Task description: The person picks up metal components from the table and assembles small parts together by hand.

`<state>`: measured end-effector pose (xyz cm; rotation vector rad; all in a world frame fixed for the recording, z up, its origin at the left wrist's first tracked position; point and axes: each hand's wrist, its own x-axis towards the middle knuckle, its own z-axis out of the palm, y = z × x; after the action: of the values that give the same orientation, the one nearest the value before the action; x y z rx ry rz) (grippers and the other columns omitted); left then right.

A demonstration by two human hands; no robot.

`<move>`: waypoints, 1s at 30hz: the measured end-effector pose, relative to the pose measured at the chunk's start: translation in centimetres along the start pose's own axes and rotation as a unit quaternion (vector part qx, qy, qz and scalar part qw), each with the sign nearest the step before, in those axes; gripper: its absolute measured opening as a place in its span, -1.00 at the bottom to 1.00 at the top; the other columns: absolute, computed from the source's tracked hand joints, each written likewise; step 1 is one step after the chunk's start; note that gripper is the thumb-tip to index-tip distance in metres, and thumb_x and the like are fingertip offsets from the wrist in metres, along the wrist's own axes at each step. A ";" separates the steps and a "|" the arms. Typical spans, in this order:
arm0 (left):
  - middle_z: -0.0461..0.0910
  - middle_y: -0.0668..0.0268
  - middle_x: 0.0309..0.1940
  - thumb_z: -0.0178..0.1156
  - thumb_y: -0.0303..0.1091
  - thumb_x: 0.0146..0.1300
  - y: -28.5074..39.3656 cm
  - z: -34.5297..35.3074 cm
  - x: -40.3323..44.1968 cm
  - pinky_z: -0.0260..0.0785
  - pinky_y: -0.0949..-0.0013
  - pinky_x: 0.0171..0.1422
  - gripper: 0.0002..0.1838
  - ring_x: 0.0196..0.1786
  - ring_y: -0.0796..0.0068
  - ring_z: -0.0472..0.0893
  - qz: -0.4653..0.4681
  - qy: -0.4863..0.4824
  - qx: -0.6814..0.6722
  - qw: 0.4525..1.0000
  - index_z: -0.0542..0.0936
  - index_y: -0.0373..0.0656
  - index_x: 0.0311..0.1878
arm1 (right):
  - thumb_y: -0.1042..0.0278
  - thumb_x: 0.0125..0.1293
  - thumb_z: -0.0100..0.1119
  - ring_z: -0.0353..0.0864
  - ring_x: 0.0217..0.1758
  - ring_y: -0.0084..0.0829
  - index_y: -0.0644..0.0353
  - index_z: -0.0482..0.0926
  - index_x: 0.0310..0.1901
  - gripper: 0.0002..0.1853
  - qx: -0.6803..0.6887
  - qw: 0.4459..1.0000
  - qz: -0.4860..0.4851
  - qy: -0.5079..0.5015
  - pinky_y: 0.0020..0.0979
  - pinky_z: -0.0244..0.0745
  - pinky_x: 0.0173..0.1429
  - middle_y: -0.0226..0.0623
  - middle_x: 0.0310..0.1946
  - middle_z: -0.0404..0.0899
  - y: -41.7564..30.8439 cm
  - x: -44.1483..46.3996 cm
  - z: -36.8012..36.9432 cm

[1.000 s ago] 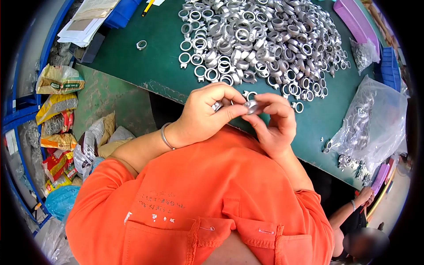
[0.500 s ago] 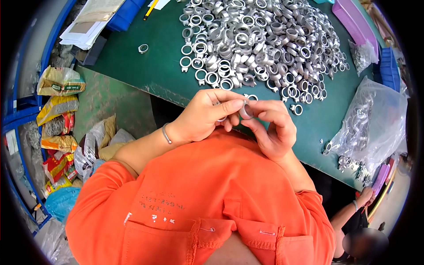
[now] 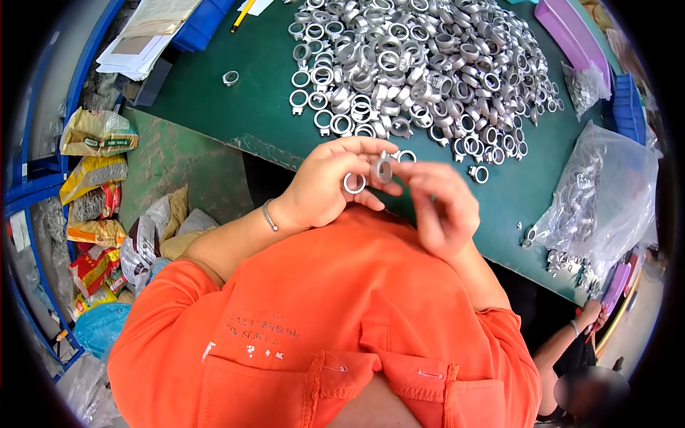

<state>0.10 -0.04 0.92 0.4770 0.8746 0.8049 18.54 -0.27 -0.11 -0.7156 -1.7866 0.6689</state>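
Observation:
My left hand, with a bangle at the wrist, holds two metal rings over the table's near edge. One ring rests against the palm side of the fingers, and the other ring sits near the fingertips. My right hand is just right of them, slightly blurred, its index fingertip close to the second ring; whether it touches is unclear. Beyond my hands a large heap of metal rings covers part of the green table. Single rings lie at the heap's near side, one right of my right hand.
A lone ring, a yellow pencil and papers lie at the left. At the right are a pink basket, a blue bin and a clear bag. Another person's hand shows at lower right.
My left fingers have opened out, uncovering the ring at the palm. The other ring has shifted left into the left fingers, and my right hand has drawn slightly away from it.

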 end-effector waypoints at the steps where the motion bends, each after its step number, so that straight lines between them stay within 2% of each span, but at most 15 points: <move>1: 0.56 0.21 -0.22 -0.04 -0.52 0.24 0.2 -0.5 0.0 0.51 0.47 -0.37 -0.71 -0.25 0.46 0.59 -0.010 -0.041 -0.071 0.997 0.45 -0.28 0.04 | 0.75 0.00 0.16 0.57 -0.30 -0.24 0.33 0.52 -0.26 -0.77 -0.060 0.997 0.052 -0.017 -0.39 0.48 -0.23 -0.12 -0.29 0.57 0.1 0.2 -0.4; 2: 0.55 0.22 -0.23 -0.06 -0.52 0.24 0.3 -0.8 -0.1 0.49 0.48 -0.41 -0.71 -0.27 0.46 0.59 -0.020 -0.082 -0.142 0.986 0.44 -0.28 0.02 | 0.73 0.00 0.16 0.54 -0.30 -0.24 0.31 0.53 -0.25 -0.77 -0.119 0.987 0.103 -0.034 -0.39 0.45 -0.24 -0.15 -0.30 0.54 0.3 0.3 -0.8; 3: 0.51 0.29 -0.32 -0.02 -0.50 0.25 0.1 -0.5 -0.2 0.34 0.57 -0.53 -0.80 -0.39 0.55 0.52 -0.010 -0.036 -0.144 0.989 0.45 -0.23 -0.07 | 0.67 0.01 0.19 0.47 -0.29 -0.23 0.26 0.54 -0.23 -0.76 -0.146 0.976 0.131 -0.092 -0.36 0.39 -0.23 -0.19 -0.34 0.48 0.8 0.3 -1.2; 4: 0.51 0.29 -0.32 -0.02 -0.50 0.25 -0.1 -0.7 -0.2 0.34 0.57 -0.53 -0.80 -0.39 0.55 0.52 -0.010 -0.036 -0.144 0.989 0.45 -0.23 -0.07 | 0.62 0.00 0.23 0.45 -0.28 -0.22 0.25 0.54 -0.25 -0.78 -0.181 0.966 0.129 -0.135 -0.33 0.37 -0.21 -0.23 -0.34 0.47 0.9 0.4 -1.3; 7: 0.41 0.38 -0.51 0.10 -0.43 0.27 -0.5 -0.7 -0.3 0.10 0.63 -0.59 -0.92 -0.55 0.71 0.31 0.030 -0.011 0.015 0.999 0.45 -0.18 -0.21 | 0.61 -0.01 0.25 0.45 -0.31 -0.19 0.24 0.53 -0.28 -0.79 -0.228 0.950 0.132 -0.167 -0.34 0.38 -0.23 -0.25 -0.39 0.46 1.6 -0.7 -1.2; 10: 0.39 0.41 -0.59 0.11 -0.43 0.27 -0.4 -0.2 -0.5 0.10 0.64 -0.59 -0.92 -0.61 0.73 0.29 0.054 0.007 0.140 0.989 0.46 -0.21 -0.24 | 0.59 0.03 0.26 0.48 -0.37 -0.30 0.25 0.53 -0.31 -0.84 -0.125 0.965 0.201 -0.110 -0.41 0.40 -0.27 -0.29 -0.43 0.49 1.2 -1.1 -0.8; 12: 0.39 0.43 -0.62 0.12 -0.42 0.26 -0.5 0.1 -0.5 0.09 0.65 -0.59 -0.91 -0.63 0.74 0.27 0.053 0.010 0.138 0.989 0.48 -0.23 -0.26 | 0.58 0.10 0.24 0.49 -0.41 -0.45 0.25 0.53 -0.33 -0.89 0.123 0.908 0.399 -0.039 -0.48 0.39 -0.31 -0.32 -0.45 0.51 0.4 -1.4 -0.6; 13: 0.40 0.42 -0.61 0.12 -0.41 0.26 -0.4 0.2 -0.5 0.09 0.65 -0.59 -0.91 -0.63 0.74 0.27 0.040 0.000 0.146 0.988 0.49 -0.23 -0.26 | 0.57 0.13 0.23 0.50 -0.38 -0.54 0.26 0.53 -0.33 -0.92 0.154 0.890 0.427 -0.039 -0.53 0.40 -0.30 -0.34 -0.44 0.54 0.0 -1.3 -0.7; 14: 0.41 0.41 -0.60 0.13 -0.40 0.26 -0.2 0.3 -0.5 0.08 0.66 -0.60 -0.90 -0.63 0.75 0.27 0.028 -0.009 0.154 0.988 0.50 -0.24 -0.25 | 0.57 0.13 0.23 0.50 -0.38 -0.54 0.26 0.53 -0.33 -0.92 0.153 0.890 0.428 -0.038 -0.53 0.40 -0.30 -0.34 -0.44 0.54 0.0 -1.4 -0.6; 16: 0.45 0.41 -0.56 0.16 -0.43 0.24 -0.1 0.4 -0.5 0.14 0.67 -0.55 -0.91 -0.58 0.74 0.33 0.018 -0.020 0.151 0.988 0.53 -0.25 -0.26 | 0.59 0.12 0.23 0.52 -0.35 -0.52 0.27 0.52 -0.31 -0.89 0.117 0.938 0.317 -0.080 -0.54 0.41 -0.28 -0.32 -0.40 0.56 0.1 -1.6 -0.5; 17: 0.47 0.41 -0.52 0.17 -0.46 0.22 -0.3 0.7 -0.5 0.19 0.67 -0.49 -0.92 -0.53 0.73 0.37 0.081 -0.014 0.210 0.974 0.54 -0.26 -0.26 | 0.61 0.13 0.20 0.53 -0.34 -0.51 0.27 0.52 -0.29 -0.89 0.066 0.966 0.233 -0.096 -0.53 0.42 -0.25 -0.31 -0.37 0.57 0.1 -1.3 -0.5; 20: 0.53 0.41 -0.41 0.23 -0.54 0.14 -0.5 0.4 -0.3 0.31 0.63 -0.30 -0.92 -0.37 0.66 0.47 0.165 -0.005 0.276 0.947 0.57 -0.28 -0.29 | 0.64 0.13 0.18 0.52 -0.34 -0.51 0.27 0.53 -0.31 -0.90 0.082 0.974 0.206 -0.038 -0.50 0.44 -0.24 -0.30 -0.37 0.56 0.2 -1.3 0.4; 22: 0.54 0.35 -0.39 0.26 -0.55 0.09 -0.9 0.0 0.0 0.33 0.57 -0.26 -0.90 -0.34 0.60 0.49 0.309 -0.033 0.356 0.881 0.58 -0.27 -0.30 | 0.59 0.23 0.11 0.51 -0.33 -0.53 0.29 0.49 -0.26 -0.94 0.156 0.949 0.271 -0.040 -0.51 0.45 -0.21 -0.30 -0.36 0.55 0.2 -1.7 0.2; 24: 0.54 0.33 -0.39 0.27 -0.56 0.07 -0.8 0.0 -0.1 0.33 0.55 -0.25 -0.90 -0.33 0.57 0.50 0.314 -0.035 0.362 0.877 0.59 -0.26 -0.31 | 0.50 0.33 0.01 0.51 -0.30 -0.56 0.32 0.42 -0.18 -0.91 0.291 0.893 0.343 0.025 -0.53 0.46 -0.18 -0.30 -0.31 0.54 -0.1 -1.6 0.3; 30: 0.55 0.30 -0.39 0.27 -0.58 0.04 -0.8 -0.1 0.0 0.34 0.50 -0.25 -0.90 -0.32 0.52 0.51 0.341 -0.048 0.396 0.851 0.59 -0.26 -0.34 | 0.49 0.36 -0.03 0.52 -0.29 -0.57 0.31 0.38 -0.12 -0.88 0.336 0.871 0.359 0.028 -0.54 0.48 -0.18 -0.24 -0.24 0.52 0.0 -1.3 0.1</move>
<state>0.34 -0.48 0.31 1.6157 0.9286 1.0248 18.84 -1.26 -0.90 -0.8784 -1.0608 1.6458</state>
